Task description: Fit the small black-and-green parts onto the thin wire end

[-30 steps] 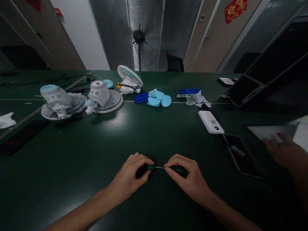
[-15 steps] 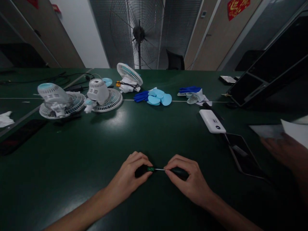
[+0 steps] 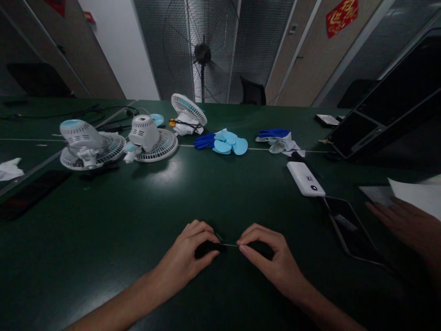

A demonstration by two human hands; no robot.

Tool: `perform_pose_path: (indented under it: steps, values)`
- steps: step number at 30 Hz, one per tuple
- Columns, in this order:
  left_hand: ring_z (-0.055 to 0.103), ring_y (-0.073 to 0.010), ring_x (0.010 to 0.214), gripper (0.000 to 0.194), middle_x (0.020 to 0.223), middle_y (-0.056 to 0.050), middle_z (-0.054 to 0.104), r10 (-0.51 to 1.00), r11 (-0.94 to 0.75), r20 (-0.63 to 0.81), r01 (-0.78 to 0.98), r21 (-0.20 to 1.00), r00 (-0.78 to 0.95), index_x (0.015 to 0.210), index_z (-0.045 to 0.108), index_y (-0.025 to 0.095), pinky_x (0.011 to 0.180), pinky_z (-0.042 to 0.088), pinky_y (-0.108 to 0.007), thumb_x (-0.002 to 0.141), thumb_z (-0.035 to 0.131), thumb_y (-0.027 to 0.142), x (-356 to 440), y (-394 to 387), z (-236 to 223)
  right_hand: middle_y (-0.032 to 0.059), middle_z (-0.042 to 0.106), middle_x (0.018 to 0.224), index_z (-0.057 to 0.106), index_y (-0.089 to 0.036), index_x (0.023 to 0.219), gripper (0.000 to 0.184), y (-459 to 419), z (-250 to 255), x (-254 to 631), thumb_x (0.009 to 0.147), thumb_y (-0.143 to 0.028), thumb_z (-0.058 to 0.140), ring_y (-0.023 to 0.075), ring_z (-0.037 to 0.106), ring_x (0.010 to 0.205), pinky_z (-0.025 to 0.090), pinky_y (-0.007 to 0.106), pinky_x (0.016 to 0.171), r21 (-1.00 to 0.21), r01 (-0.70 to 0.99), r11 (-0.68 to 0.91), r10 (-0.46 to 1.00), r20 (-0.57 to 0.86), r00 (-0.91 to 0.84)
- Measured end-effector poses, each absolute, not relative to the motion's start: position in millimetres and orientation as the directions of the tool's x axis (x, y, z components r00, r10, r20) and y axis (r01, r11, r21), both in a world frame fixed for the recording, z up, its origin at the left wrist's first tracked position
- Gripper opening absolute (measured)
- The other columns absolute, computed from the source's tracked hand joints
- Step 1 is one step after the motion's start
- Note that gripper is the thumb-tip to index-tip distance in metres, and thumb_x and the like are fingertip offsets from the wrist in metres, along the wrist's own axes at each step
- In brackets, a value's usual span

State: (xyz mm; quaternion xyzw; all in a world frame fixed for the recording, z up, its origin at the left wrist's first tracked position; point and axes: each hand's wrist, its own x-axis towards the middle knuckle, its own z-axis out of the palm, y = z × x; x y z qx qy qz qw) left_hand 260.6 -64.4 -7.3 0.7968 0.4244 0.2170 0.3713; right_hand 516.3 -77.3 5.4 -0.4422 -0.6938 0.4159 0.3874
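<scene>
My left hand [image 3: 193,246] is closed in a pinch around the dark handle end of a small screwdriver, just above the green table [image 3: 151,197]. The thin metal shaft [image 3: 230,245] of the screwdriver points right, lying about level. At its far end, the thumb and fingertips of my right hand [image 3: 268,253] pinch it. My fingers hide the tip and most of the handle. A faint green mark [image 3: 219,237] shows beside my left fingertips.
Small white fans [image 3: 144,135] stand at the back left. Light-blue fan blades [image 3: 230,142] lie by blue gloves [image 3: 205,140]. To the right are a white power bank [image 3: 305,178], a phone [image 3: 351,227], and another person's hand [image 3: 406,225] on papers [image 3: 416,195].
The green part by my left fingers is less visible and appears turned. Both my hands stay at the screwdriver. The view has shifted slightly; the other person's hand and paper have moved a little left.
</scene>
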Motion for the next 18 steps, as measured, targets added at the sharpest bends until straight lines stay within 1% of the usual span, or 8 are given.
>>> perform_pose_path:
  steps: [6, 9, 11, 14, 16, 18]
  values:
    - [0.061, -0.0229, 0.108, 0.016, 0.114, -0.006, 0.067, 0.833, -0.397, 0.065, 0.512, 0.762, 0.549, 0.111, 0.071, 0.026, 0.095, 0.049, -0.040, 0.095, 0.067, 0.025, 259, -64, -10, 0.0051, 0.079, 0.089, 0.079, -0.023, 0.089, 0.010, -76, 4, 520, 0.094, -0.021, 0.071, 0.0230, 0.074, 0.085, 0.057, 0.036, 0.078, -0.917, 0.320, 0.238, 0.956, 0.161, -0.247]
    - [0.061, -0.0232, 0.114, 0.016, 0.122, -0.006, 0.068, 0.809, -0.443, 0.077, 0.517, 0.732, 0.583, 0.114, 0.068, 0.027, 0.098, 0.049, -0.041, 0.098, 0.065, 0.028, 259, -67, -4, 0.0048, 0.078, 0.089, 0.078, -0.023, 0.087, 0.011, -76, 3, 521, 0.095, -0.022, 0.070, 0.0227, 0.074, 0.085, 0.056, 0.035, 0.078, -0.924, 0.313, 0.219, 0.969, 0.170, -0.178]
    - [0.058, -0.0236, 0.126, 0.019, 0.133, -0.006, 0.066, 0.744, -0.528, 0.091, 0.499, 0.687, 0.662, 0.119, 0.065, 0.028, 0.105, 0.047, -0.042, 0.102, 0.059, 0.029, 260, -71, 1, 0.0042, 0.078, 0.090, 0.078, -0.024, 0.087, 0.011, -76, 2, 522, 0.095, -0.023, 0.070, 0.0222, 0.073, 0.085, 0.055, 0.034, 0.078, -0.931, 0.302, 0.203, 0.976, 0.168, -0.138]
    - [0.051, -0.0233, 0.142, 0.024, 0.148, -0.006, 0.062, 0.619, -0.669, 0.100, 0.456, 0.587, 0.779, 0.127, 0.060, 0.027, 0.117, 0.039, -0.045, 0.106, 0.050, 0.026, 263, -76, 4, 0.0035, 0.077, 0.090, 0.077, -0.024, 0.088, 0.011, -75, 2, 522, 0.095, -0.024, 0.070, 0.0218, 0.073, 0.085, 0.054, 0.033, 0.077, -0.940, 0.288, 0.184, 0.981, 0.156, -0.116]
    - [0.052, -0.0233, 0.142, 0.026, 0.150, -0.006, 0.061, 0.588, -0.715, 0.100, 0.458, 0.527, 0.803, 0.129, 0.059, 0.026, 0.119, 0.037, -0.047, 0.106, 0.047, 0.023, 261, -73, 2, 0.0035, 0.077, 0.090, 0.077, -0.024, 0.088, 0.011, -76, 2, 522, 0.095, -0.025, 0.070, 0.0219, 0.073, 0.085, 0.054, 0.034, 0.077, -0.942, 0.288, 0.174, 0.983, 0.146, -0.115]
    - [0.056, -0.0231, 0.139, 0.027, 0.148, -0.007, 0.062, 0.617, -0.717, 0.109, 0.499, 0.487, 0.780, 0.129, 0.059, 0.026, 0.118, 0.039, -0.047, 0.106, 0.047, 0.022, 249, -63, -2, 0.0037, 0.077, 0.090, 0.078, -0.024, 0.088, 0.011, -76, 3, 522, 0.095, -0.025, 0.069, 0.0221, 0.072, 0.086, 0.054, 0.034, 0.078, -0.943, 0.292, 0.158, 0.985, 0.128, -0.117]
